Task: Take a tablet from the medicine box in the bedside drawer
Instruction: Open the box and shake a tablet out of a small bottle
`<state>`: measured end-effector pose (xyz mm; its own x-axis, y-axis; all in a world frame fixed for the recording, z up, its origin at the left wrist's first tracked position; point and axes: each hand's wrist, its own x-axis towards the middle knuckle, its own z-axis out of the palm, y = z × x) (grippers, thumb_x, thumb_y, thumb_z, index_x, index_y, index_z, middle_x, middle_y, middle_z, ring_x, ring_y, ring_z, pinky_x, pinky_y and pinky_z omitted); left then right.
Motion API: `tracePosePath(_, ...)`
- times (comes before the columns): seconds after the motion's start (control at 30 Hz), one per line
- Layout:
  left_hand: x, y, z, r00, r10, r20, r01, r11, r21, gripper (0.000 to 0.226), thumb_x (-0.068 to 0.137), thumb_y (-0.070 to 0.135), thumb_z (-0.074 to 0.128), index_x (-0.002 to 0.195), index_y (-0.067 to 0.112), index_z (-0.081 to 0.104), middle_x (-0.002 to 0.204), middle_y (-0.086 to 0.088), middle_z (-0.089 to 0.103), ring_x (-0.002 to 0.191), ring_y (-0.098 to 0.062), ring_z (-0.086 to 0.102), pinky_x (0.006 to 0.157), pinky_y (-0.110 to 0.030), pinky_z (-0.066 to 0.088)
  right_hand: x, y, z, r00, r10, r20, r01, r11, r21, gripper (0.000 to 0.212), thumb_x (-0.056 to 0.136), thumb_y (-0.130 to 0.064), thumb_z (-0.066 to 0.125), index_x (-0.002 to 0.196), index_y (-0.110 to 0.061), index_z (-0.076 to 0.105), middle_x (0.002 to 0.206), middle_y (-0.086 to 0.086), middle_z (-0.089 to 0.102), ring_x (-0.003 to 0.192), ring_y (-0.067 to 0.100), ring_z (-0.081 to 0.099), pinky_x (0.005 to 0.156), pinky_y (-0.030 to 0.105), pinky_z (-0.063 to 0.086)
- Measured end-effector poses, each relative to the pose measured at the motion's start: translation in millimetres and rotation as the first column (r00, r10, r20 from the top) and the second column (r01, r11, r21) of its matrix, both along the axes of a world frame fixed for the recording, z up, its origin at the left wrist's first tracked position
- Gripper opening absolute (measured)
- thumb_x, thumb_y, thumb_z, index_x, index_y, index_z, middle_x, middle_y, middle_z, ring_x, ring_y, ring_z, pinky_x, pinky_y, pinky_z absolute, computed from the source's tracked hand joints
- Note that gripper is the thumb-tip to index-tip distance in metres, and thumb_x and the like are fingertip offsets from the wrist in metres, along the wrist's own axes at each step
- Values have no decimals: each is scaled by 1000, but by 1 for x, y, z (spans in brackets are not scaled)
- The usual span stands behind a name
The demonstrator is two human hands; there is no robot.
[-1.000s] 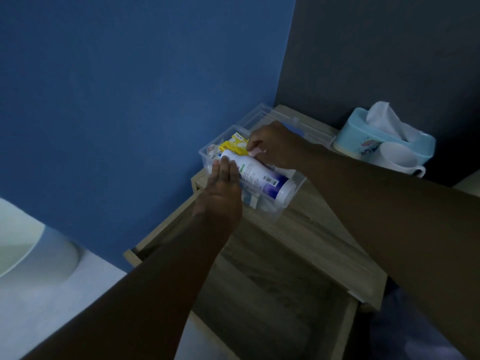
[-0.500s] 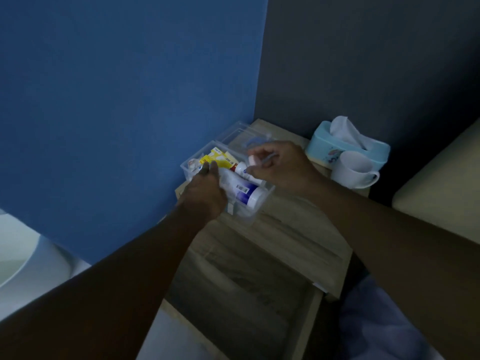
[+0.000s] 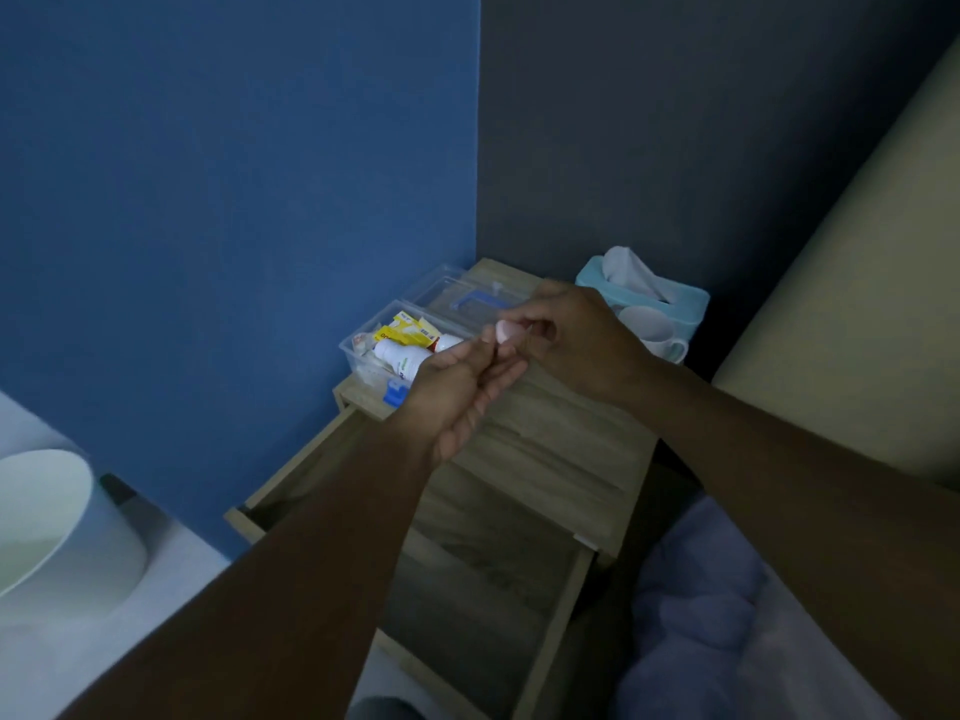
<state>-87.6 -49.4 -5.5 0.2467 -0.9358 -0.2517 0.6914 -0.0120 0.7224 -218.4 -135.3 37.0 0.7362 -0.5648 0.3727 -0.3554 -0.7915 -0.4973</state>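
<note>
A clear plastic medicine box [image 3: 358,354] stands open on the top of the wooden bedside table [image 3: 561,433], by the blue wall. Inside it lie a white bottle [image 3: 402,356], a yellow packet [image 3: 402,330] and other small items. My right hand [image 3: 576,337] is raised above the table, to the right of the box, pinching a small pale pink item [image 3: 506,332] that looks like a tablet strip. My left hand [image 3: 462,392] is just below it, palm turned up, fingers touching the same item. The drawer [image 3: 467,579] under the table top is pulled out.
The box's clear lid [image 3: 457,293] lies behind the box. A light blue tissue box [image 3: 670,298] and a white mug [image 3: 654,330] stand at the back right of the table top. A white round object [image 3: 57,532] is at the left, bedding [image 3: 691,605] at the lower right.
My right hand has lifted the small pink item out of the box. My left hand has let go of the white bottle and come up beneath it. The camera has pulled back.
</note>
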Motion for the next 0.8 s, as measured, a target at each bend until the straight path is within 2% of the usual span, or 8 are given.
tracePosePath(0.13,-12,0,-1,994,12,-109,-12,1000,1,26,98,19,54,98,-2,69,91,-11,75,82,-13,74,70,-22,60,-9,-2,9,999,44,-23,-45,999,-28,22,86,-19,75,92,2,77,87,18,65,79,27,64,76,49,52)
tracePosePath(0.3,-19,2,-9,986,-15,-165,8,999,-43,31,99,19,52,89,1,75,86,-8,78,74,-8,74,69,-20,60,-16,2,15,996,95,1,-94,988,125,25,85,-7,77,111,-5,77,101,16,71,96,27,71,88,48,56)
tracePosePath(0.4,-18,5,-11,983,-55,-174,44,997,-66,37,100,16,51,80,5,82,91,-8,78,79,-10,75,71,-20,60,-20,2,18,993,108,44,-117,940,322,36,85,-5,77,120,-1,71,117,14,72,111,21,70,101,38,55)
tracePosePath(0.47,-19,5,-10,979,-53,-199,43,997,-56,32,99,14,52,87,3,80,97,-10,78,88,-12,74,74,-22,60,-20,2,19,999,51,15,-53,920,387,46,82,-15,81,126,-11,69,122,-2,71,114,6,66,101,26,53)
tracePosePath(0.57,-21,3,-9,977,-44,-211,29,997,-74,33,100,12,49,89,2,79,99,-10,78,92,-13,74,79,-23,60,-16,6,18,993,-105,-48,111,980,167,42,76,-43,83,112,-23,77,93,-19,70,89,-3,67,79,15,52)
tracePosePath(0.63,-23,3,-8,981,-56,-187,42,996,-78,31,101,12,47,96,1,75,100,-8,78,92,-11,74,82,-22,59,-14,7,16,993,-108,-51,111,992,61,33,78,-45,80,96,-18,81,84,-9,75,78,5,69,75,27,56)
tracePosePath(0.73,-24,6,-12,981,-35,-191,29,999,-32,21,99,10,50,102,0,68,98,-8,76,85,-9,74,84,-23,59,-16,4,13,997,-4,-75,14,990,137,27,83,-25,79,107,-13,79,101,3,76,92,13,72,87,39,58)
tracePosePath(0.8,-22,8,-15,980,-18,-197,18,1000,-1,22,99,12,51,98,1,70,92,-8,76,79,-9,73,83,-24,59,-19,5,12,994,90,-69,-74,976,204,39,83,-14,79,121,-14,72,117,4,71,104,12,68,93,32,56)
